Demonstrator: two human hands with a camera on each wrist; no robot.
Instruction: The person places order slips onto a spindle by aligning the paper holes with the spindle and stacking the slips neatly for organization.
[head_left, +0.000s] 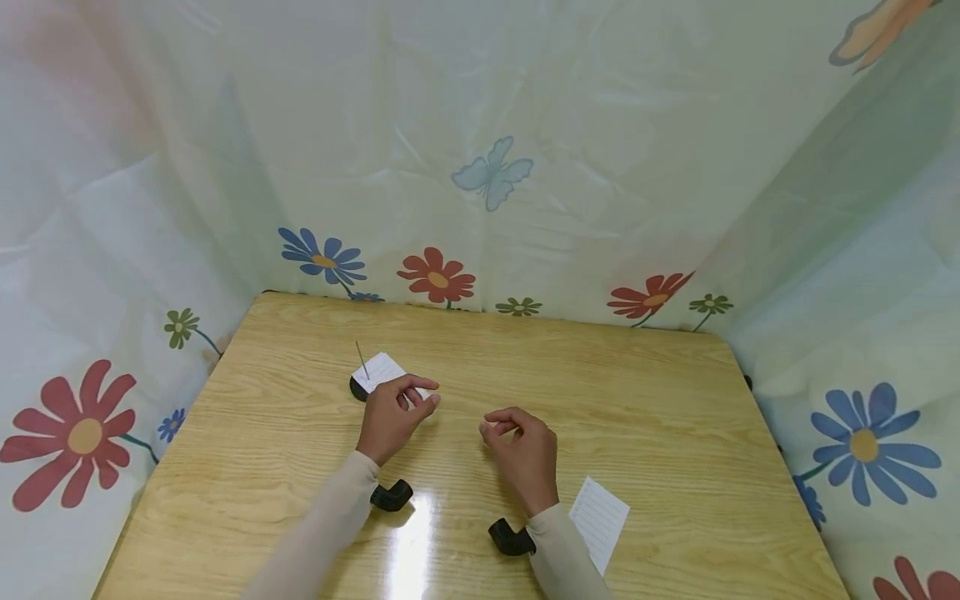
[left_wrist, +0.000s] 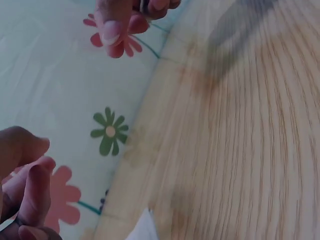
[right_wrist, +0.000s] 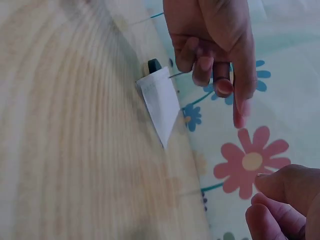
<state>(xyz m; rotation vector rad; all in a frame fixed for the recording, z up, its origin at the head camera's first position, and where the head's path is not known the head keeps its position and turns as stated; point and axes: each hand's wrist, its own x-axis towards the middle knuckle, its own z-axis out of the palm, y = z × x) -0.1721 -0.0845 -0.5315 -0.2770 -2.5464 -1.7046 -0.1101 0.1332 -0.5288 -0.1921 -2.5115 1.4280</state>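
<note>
My left hand hovers over the table just right of a bill spike, its thumb and forefinger apart with nothing between them. The spike has a thin upright rod and a round black base, with white paper slips around the rod. In the right wrist view those slips lie on the base. My right hand is raised to the right of the left one, fingers loosely bent and holding nothing. A lined paper slip lies beside the right forearm, partly hidden by the sleeve.
The wooden table reaches back to a flower-print curtain, which also hangs at both sides. Black curved pieces, one at the left wrist and one at the right wrist, jut inward. Light glares on the tabletop near the front.
</note>
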